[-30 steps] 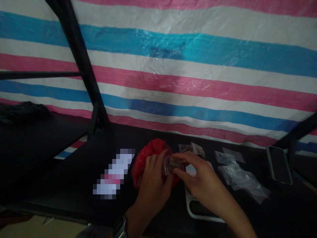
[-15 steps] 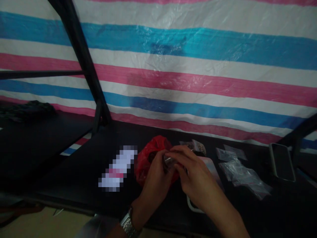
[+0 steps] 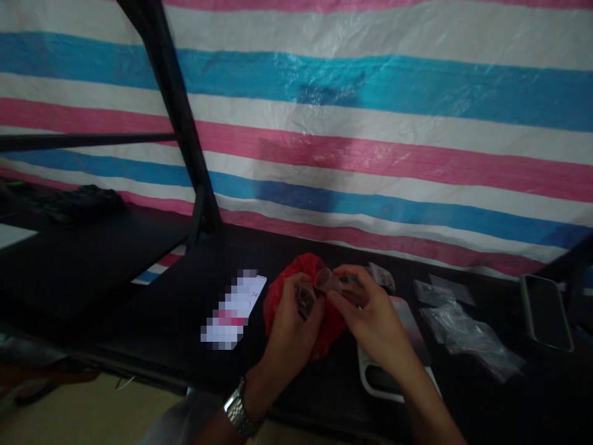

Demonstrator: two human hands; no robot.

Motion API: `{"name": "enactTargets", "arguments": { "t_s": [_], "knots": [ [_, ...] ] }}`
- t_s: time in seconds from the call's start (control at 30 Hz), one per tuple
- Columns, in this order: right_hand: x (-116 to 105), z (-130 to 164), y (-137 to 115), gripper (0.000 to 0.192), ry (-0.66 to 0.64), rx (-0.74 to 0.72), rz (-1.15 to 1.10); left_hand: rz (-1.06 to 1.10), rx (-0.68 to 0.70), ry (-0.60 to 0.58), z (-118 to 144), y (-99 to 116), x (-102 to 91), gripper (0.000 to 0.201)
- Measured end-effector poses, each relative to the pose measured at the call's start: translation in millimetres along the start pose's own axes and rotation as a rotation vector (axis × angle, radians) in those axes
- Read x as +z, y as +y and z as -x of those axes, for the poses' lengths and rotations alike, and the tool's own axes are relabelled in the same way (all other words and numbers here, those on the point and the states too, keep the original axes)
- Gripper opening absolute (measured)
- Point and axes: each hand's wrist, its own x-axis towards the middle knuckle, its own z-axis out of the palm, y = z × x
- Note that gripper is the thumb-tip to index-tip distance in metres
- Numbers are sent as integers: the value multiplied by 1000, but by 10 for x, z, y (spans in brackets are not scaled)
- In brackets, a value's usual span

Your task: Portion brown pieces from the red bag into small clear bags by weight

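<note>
Hands now parted over red bag (image 3: 301,303) near table's front edge: left hand (image 3: 291,318) pinching small pouch (image 3: 306,301), right hand (image 3: 370,312) pinching clear cup (image 3: 330,281), lifted clear since a second ago.

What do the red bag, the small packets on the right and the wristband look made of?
Red bag: thin plastic film, judging by its crumpled, slightly glossy folds. Small packets: clear plastic film, see-through with pale glints; contents cannot be made out. Wristband on the left hand: probably metal, since it shows silvery linked segments that catch light.
</note>
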Motion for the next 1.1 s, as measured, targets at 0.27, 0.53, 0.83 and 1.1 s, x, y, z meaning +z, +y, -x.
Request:
{"name": "enactTargets", "arguments": {
  "t_s": [0.27,0.53,0.83,1.1],
  "knots": [
    [212,-50,316,16,69,8,143,12,158,97,-25,-9,-135,51],
    [126,-12,124,19,-23,-128,359,309,-15,70,-199,96,-189,31],
    [21,88,-32,27,-170,58,-202,711,-215,-321,-120,168,-125,33],
    [-644,216,18,28,-86,242,-105,472,-17,-354,-39,13,133,56]
  ]
}}
